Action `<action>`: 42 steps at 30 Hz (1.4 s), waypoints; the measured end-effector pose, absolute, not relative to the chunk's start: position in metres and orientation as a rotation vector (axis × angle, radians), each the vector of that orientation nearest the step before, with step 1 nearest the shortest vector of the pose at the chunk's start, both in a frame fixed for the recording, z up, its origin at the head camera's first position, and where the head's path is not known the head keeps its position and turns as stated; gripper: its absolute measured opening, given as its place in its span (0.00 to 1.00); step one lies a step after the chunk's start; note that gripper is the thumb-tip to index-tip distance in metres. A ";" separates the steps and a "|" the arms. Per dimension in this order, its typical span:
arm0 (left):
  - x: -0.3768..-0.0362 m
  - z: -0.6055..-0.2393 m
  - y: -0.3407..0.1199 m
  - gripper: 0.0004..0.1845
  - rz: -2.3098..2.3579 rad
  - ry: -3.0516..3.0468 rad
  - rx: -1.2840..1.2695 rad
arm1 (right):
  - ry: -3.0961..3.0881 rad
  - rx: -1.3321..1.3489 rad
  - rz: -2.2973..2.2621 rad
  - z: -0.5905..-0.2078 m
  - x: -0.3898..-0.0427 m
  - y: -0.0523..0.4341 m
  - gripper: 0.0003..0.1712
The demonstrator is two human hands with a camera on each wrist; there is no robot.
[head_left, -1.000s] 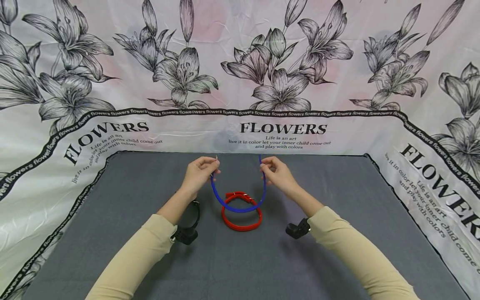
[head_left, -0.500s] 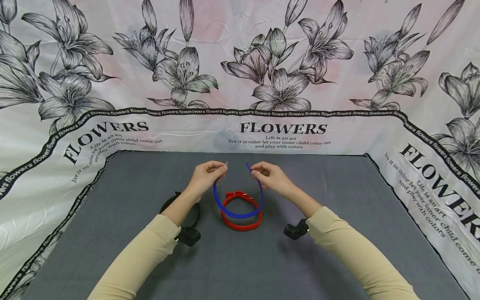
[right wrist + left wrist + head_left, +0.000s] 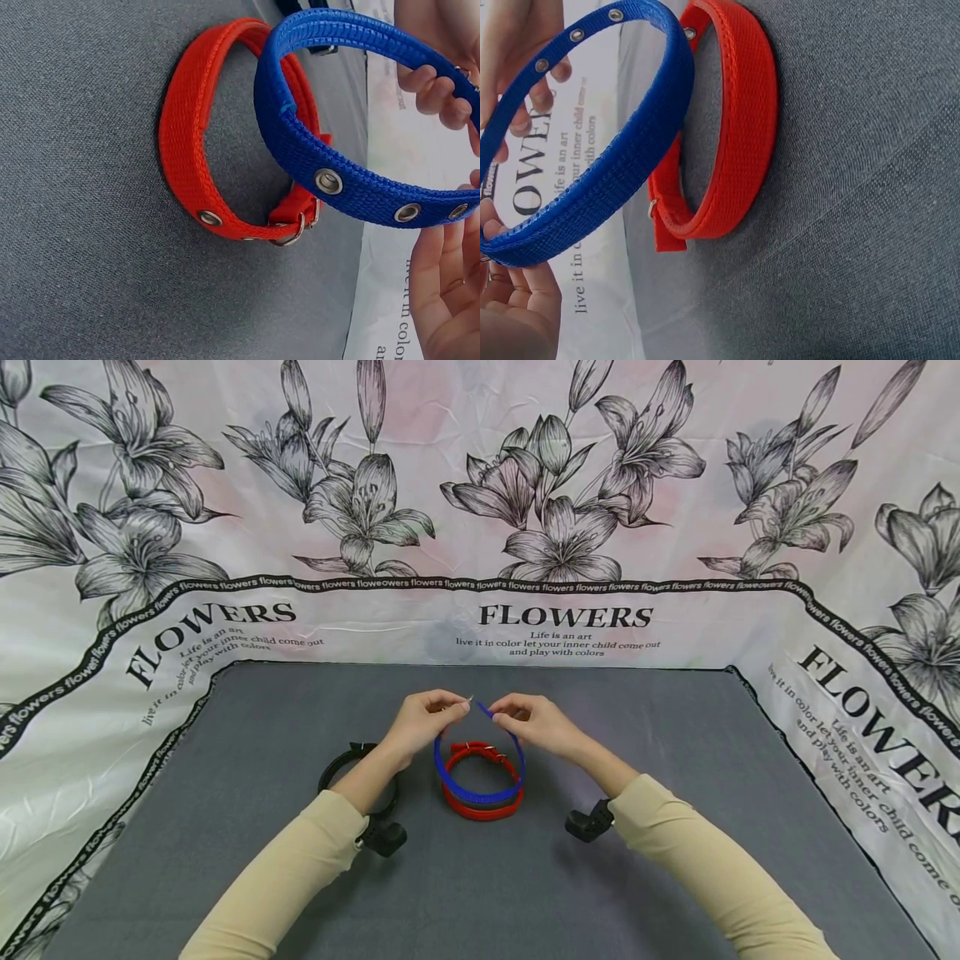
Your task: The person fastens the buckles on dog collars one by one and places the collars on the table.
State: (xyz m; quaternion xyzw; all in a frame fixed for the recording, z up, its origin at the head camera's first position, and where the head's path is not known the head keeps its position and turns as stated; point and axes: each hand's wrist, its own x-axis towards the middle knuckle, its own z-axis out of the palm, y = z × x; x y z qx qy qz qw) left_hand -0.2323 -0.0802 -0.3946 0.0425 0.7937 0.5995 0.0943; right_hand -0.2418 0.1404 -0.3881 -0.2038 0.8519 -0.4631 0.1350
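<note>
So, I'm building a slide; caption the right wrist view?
Left hand and right hand hold a blue eyeleted collar; a buckled red collar rests on grey cloth.

Head view was lit evenly; faint shadows were cast on tabletop [image 3: 480,893] beside sleeves [image 3: 682,835]; floral cloth [image 3: 420,635] was stretched toward corners. Wrist views were lit dimmer; lettering [image 3: 530,161] was slightly softened, blue collar [image 3: 300,150] sharply rendered.
</note>
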 end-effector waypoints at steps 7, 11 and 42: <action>-0.231 -0.393 -0.076 0.13 1.736 2.362 0.110 | 2.467 -0.634 -1.334 -0.388 -0.239 0.139 0.15; -0.230 -0.393 -0.075 0.12 1.722 2.365 0.109 | 2.473 -0.629 -1.329 -0.390 -0.239 0.139 0.16; -0.226 -0.396 -0.072 0.11 1.688 2.410 0.162 | 2.457 -0.628 -1.344 -0.358 -0.213 0.129 0.14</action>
